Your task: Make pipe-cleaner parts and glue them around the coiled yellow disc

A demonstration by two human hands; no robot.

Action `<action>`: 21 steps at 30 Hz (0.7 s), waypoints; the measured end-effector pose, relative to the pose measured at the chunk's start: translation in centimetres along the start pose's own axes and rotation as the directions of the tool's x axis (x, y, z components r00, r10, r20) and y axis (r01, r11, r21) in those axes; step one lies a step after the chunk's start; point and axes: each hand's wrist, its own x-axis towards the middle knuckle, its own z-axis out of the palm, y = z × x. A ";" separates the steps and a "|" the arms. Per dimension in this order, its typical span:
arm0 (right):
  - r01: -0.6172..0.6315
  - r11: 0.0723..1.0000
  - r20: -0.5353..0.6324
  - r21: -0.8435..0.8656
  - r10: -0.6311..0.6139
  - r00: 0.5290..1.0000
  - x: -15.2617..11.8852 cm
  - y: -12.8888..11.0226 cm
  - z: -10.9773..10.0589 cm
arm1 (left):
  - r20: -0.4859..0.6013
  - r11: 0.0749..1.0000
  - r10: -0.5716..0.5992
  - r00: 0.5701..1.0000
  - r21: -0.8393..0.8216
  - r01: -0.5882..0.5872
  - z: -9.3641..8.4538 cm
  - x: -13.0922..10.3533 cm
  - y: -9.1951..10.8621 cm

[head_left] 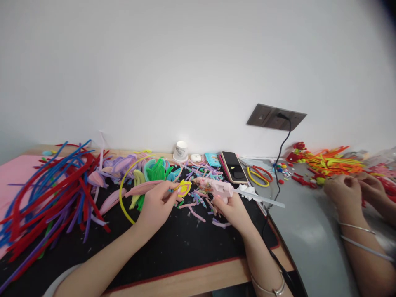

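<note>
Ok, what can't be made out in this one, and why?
All in the head view:
- Handle of the glue gun: mostly covered by the right hand.
- Yellow piece: partly covered by the left hand.
- Anything between the co-worker's hands: blurred, hidden by fingers.
- Paper cup: printed marks too small.
- Red and blue stems: some ends cut off by the left edge.

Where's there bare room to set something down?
Mostly bare: the black mat between the left forearm and right forearm, in front of the scraps; also the grey table between that mat and the co-worker's nearer forearm. Crowded: the mat's left, under pipe cleaners, and its back edge, with petals, scraps and phone.
</note>
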 end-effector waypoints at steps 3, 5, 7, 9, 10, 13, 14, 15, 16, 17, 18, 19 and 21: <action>0.017 0.999 0.016 0.050 -0.017 1.000 -0.2 -0.3 0.3 | 0.011 1.000 0.013 1.000 0.025 -0.013 0.1 0.0 -0.1; 0.022 0.998 0.034 0.053 -0.024 0.999 -0.3 -0.5 0.5 | 0.018 0.999 0.023 1.000 0.042 -0.024 0.2 0.0 -0.3; 0.019 0.999 0.042 0.035 -0.020 0.999 -0.3 -0.7 0.7 | 0.020 0.998 0.028 0.999 0.055 -0.029 0.3 -0.1 -0.5; 0.005 1.000 0.039 0.020 -0.006 0.999 -0.3 -0.8 0.8 | 0.018 0.998 0.023 1.000 0.053 -0.024 0.3 -0.2 -0.5; 0.000 1.000 0.037 0.019 0.000 0.999 -0.3 -0.8 0.8 | 0.017 0.999 0.018 1.000 0.046 -0.019 0.3 -0.2 -0.5; -0.007 0.999 0.025 0.032 0.006 1.000 -0.3 -0.9 0.7 | 0.003 1.000 0.010 1.000 0.022 -0.010 0.1 -0.2 -0.3; -0.010 0.999 0.020 0.041 0.010 1.000 -0.3 -1.0 0.7 | -0.002 1.000 0.010 1.000 0.012 -0.010 0.1 -0.2 -0.3; -0.015 0.999 0.017 0.049 0.015 1.000 -0.3 -1.0 0.6 | -0.007 1.000 0.008 1.000 0.002 -0.008 0.1 -0.1 -0.2; -0.020 0.998 0.013 0.054 0.019 1.000 -0.3 -0.9 0.6 | -0.015 1.000 0.005 1.000 -0.010 -0.005 0.1 -0.1 -0.3; -0.021 0.998 0.006 0.053 0.021 1.000 -0.2 -0.9 0.5 | -0.021 1.000 -0.001 1.000 -0.023 0.000 0.0 -0.1 -0.3; -0.019 0.999 -0.005 0.048 0.019 1.000 -0.2 -0.8 0.4 | -0.027 0.999 -0.007 1.000 -0.035 0.006 0.0 -0.1 -0.3; -0.015 0.999 -0.017 0.044 0.016 1.000 -0.1 -0.7 0.4 | -0.031 0.999 -0.014 0.999 -0.045 0.012 0.0 -0.1 -0.4; -0.018 0.998 -0.026 0.060 0.019 0.999 -0.1 -0.6 0.4 | -0.031 0.998 -0.025 0.999 -0.059 0.023 0.1 0.0 -0.4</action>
